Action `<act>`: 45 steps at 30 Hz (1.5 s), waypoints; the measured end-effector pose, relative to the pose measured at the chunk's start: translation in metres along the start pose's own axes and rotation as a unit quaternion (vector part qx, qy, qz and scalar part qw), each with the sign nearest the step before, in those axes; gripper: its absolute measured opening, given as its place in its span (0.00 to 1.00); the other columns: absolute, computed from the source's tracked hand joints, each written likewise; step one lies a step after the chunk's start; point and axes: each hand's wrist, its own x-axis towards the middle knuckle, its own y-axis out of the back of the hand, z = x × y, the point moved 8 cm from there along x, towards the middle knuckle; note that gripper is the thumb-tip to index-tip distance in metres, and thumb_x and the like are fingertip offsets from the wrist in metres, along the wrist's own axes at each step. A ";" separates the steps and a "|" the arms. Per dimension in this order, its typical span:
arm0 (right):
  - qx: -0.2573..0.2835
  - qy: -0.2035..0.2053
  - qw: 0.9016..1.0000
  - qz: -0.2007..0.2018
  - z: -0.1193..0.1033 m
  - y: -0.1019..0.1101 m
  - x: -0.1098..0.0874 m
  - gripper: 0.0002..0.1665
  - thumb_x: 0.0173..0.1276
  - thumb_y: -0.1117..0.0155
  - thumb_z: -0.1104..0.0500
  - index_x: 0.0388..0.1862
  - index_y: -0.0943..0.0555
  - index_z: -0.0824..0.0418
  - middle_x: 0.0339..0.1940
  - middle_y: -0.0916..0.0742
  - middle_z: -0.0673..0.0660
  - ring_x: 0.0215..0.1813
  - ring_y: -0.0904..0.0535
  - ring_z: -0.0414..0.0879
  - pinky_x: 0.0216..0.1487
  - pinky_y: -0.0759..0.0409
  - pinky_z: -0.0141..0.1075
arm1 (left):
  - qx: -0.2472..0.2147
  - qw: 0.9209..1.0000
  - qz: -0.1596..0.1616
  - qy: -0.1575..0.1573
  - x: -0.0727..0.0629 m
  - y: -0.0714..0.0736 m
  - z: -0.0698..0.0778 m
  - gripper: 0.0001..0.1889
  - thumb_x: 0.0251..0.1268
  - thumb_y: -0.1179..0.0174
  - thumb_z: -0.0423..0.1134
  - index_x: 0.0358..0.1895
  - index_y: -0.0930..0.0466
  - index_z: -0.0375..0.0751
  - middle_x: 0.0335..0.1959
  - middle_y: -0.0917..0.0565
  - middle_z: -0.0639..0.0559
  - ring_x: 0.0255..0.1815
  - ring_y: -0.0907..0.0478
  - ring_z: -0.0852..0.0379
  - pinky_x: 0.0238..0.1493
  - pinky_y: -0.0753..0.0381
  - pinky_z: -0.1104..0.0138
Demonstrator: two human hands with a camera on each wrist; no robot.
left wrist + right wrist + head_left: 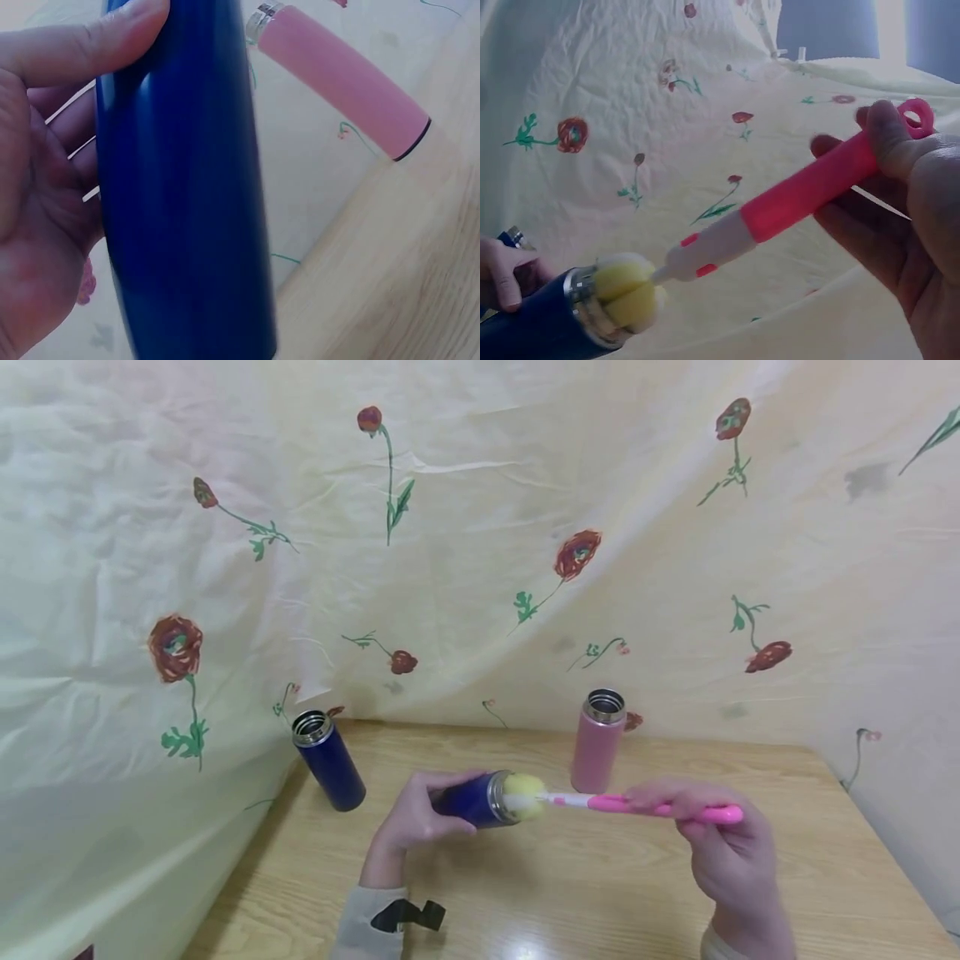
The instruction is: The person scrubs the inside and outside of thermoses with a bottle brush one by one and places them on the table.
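Observation:
My left hand (pixel 417 817) grips a dark blue bottle (pixel 471 800) tipped on its side, its steel mouth facing right. In the left wrist view the thumb and fingers wrap round the blue bottle (pixel 184 187). My right hand (pixel 731 839) holds the pink handle of a bottle brush (pixel 622 803). The brush's yellow sponge head (pixel 626 292) sits at the bottle's mouth, partly outside it. In the right wrist view, thumb and fingers pinch the pink handle (pixel 810 191) near its looped end.
A second blue bottle (pixel 330 762) stands uncapped at the table's left. Towards the back stands an open pink bottle (pixel 597 743). A flowered cloth (pixel 465 568) hangs behind the wooden table (pixel 750 793).

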 end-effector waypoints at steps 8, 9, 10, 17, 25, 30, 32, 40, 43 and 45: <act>-0.113 -0.184 0.947 0.237 0.021 0.030 -0.030 0.12 0.70 0.44 0.87 0.50 0.20 0.90 0.44 0.08 0.71 0.47 0.07 0.56 0.50 0.11 0.44 | 0.071 0.996 0.059 0.001 0.004 0.004 0.004 0.38 0.45 0.15 0.28 0.66 0.14 0.38 0.62 0.12 0.48 0.64 0.16 0.46 0.70 0.21 0.59; -0.140 -0.219 0.930 0.261 0.024 0.031 -0.034 0.12 0.70 0.43 0.86 0.50 0.20 0.89 0.43 0.08 0.69 0.46 0.07 0.54 0.49 0.11 0.45 | 0.077 0.995 0.062 0.000 0.004 0.005 0.005 0.38 0.45 0.15 0.28 0.66 0.14 0.38 0.62 0.12 0.48 0.64 0.16 0.46 0.70 0.21 0.59; -0.160 -0.252 0.913 0.278 0.026 0.033 -0.037 0.12 0.71 0.42 0.85 0.51 0.19 0.88 0.43 0.07 0.67 0.46 0.07 0.53 0.49 0.11 0.45 | 0.081 0.995 0.065 0.000 0.004 0.005 0.005 0.38 0.45 0.15 0.29 0.66 0.14 0.38 0.62 0.12 0.48 0.64 0.15 0.46 0.70 0.21 0.58; -0.230 -0.406 0.839 0.280 0.056 0.025 -0.055 0.13 0.75 0.33 0.73 0.54 0.15 0.80 0.46 0.06 0.61 0.45 0.07 0.49 0.50 0.11 0.42 | 0.092 0.993 0.067 -0.036 0.006 0.000 0.009 0.37 0.44 0.16 0.27 0.65 0.14 0.36 0.62 0.13 0.45 0.64 0.15 0.45 0.70 0.21 0.55; -0.272 -0.435 0.836 0.193 0.088 0.000 -0.063 0.11 0.74 0.29 0.68 0.53 0.11 0.70 0.49 0.07 0.62 0.49 0.08 0.46 0.51 0.10 0.39 | 0.100 0.992 0.070 -0.036 0.009 -0.011 0.014 0.38 0.45 0.16 0.27 0.66 0.14 0.40 0.63 0.13 0.46 0.64 0.16 0.45 0.70 0.20 0.52; -0.317 -0.350 0.879 0.068 0.086 -0.014 -0.051 0.13 0.73 0.34 0.76 0.49 0.11 0.63 0.48 0.06 0.57 0.56 0.11 0.43 0.56 0.13 0.33 | 0.108 0.990 0.077 -0.049 0.009 -0.009 0.015 0.37 0.44 0.16 0.27 0.65 0.14 0.37 0.61 0.12 0.44 0.62 0.14 0.44 0.68 0.18 0.51; -0.320 -0.315 0.893 0.019 0.086 -0.019 -0.049 0.18 0.72 0.37 0.79 0.49 0.11 0.61 0.48 0.07 0.55 0.58 0.12 0.43 0.59 0.15 0.32 | 0.102 0.991 0.071 -0.054 0.009 -0.009 0.014 0.37 0.44 0.16 0.27 0.65 0.14 0.36 0.61 0.12 0.43 0.62 0.14 0.44 0.68 0.19 0.52; -0.240 -0.277 0.930 0.008 0.086 -0.012 -0.051 0.18 0.72 0.48 0.85 0.47 0.17 0.70 0.51 0.08 0.60 0.56 0.10 0.45 0.60 0.14 0.35 | 0.089 0.994 0.051 -0.041 0.007 -0.006 0.009 0.37 0.46 0.16 0.29 0.66 0.15 0.37 0.62 0.13 0.44 0.63 0.15 0.44 0.68 0.19 0.52; -0.218 -0.263 0.938 0.053 0.079 -0.003 -0.047 0.12 0.74 0.50 0.84 0.47 0.21 0.78 0.52 0.08 0.59 0.54 0.10 0.44 0.57 0.13 0.36 | 0.098 0.993 0.054 -0.024 0.007 -0.005 0.007 0.37 0.46 0.16 0.30 0.67 0.14 0.40 0.62 0.13 0.46 0.62 0.15 0.45 0.68 0.18 0.53; -0.198 -0.248 0.944 0.085 0.073 0.004 -0.044 0.11 0.76 0.53 0.84 0.47 0.23 0.82 0.53 0.08 0.59 0.53 0.10 0.45 0.56 0.12 0.36 | 0.104 0.993 0.055 -0.017 0.006 -0.004 0.006 0.38 0.46 0.16 0.29 0.67 0.14 0.41 0.62 0.13 0.47 0.62 0.15 0.46 0.67 0.18 0.53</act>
